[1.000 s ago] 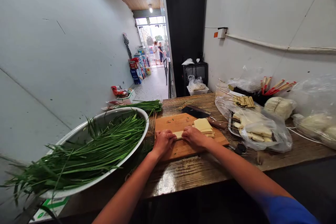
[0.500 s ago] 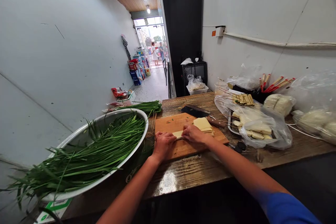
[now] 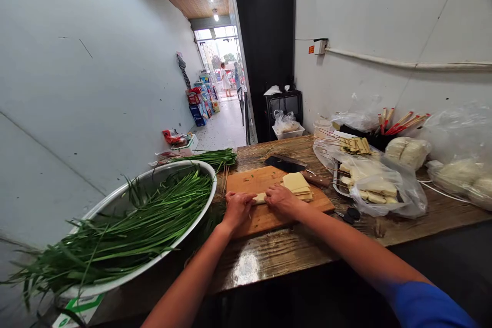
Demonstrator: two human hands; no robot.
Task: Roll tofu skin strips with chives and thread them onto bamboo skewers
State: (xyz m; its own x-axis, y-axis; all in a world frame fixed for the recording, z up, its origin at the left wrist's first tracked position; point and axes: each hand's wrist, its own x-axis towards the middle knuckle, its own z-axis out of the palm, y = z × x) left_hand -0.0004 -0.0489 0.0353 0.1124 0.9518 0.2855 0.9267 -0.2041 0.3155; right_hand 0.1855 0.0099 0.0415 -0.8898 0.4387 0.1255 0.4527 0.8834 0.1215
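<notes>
On the wooden cutting board (image 3: 249,179), a rolled tofu sheet (image 3: 260,198) lies between my hands. My left hand (image 3: 239,208) grips its left end, fingers curled round it. At the other end, my right hand (image 3: 282,200) presses down with its fingers closed on the roll. Beside my right hand is a stack of pale yellow tofu sheets (image 3: 295,182). Behind the board's far edge lies a cleaver (image 3: 286,163) with a wooden handle. My fingers hide both ends of the roll.
A large metal basin (image 3: 214,179) heaped with green chives (image 3: 154,220) stands at the left. Thin skewers (image 3: 225,177) lie by the board. To the right are a bagged tray of tofu pieces (image 3: 371,184), skewered rolls (image 3: 355,145), keys (image 3: 350,214) and red-tipped sticks (image 3: 403,123).
The fingers of both hands have shifted slightly on the roll, which stays on the board. The view has moved a little; the stack and cleaver lie as before.
</notes>
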